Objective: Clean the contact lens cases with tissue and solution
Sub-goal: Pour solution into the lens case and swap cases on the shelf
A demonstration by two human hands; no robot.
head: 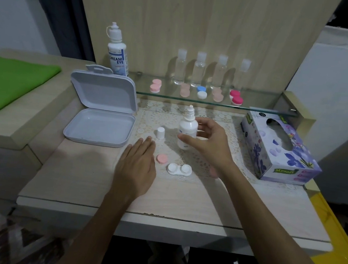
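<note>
The left hand (pixel 136 166) lies flat on the table (pixel 79 182), fingers straight, holding nothing. Just right of it sit a pink cap (pixel 161 158) and the open white lens case (pixel 179 169). Behind these, a white bottle cap (pixel 160 132) stands beside the uncapped solution bottle (pixel 187 130), upright. The right hand (pixel 208 142) curves loosely around that bottle; whether it grips is unclear. The tissue box (pixel 277 150) sits far right.
</note>
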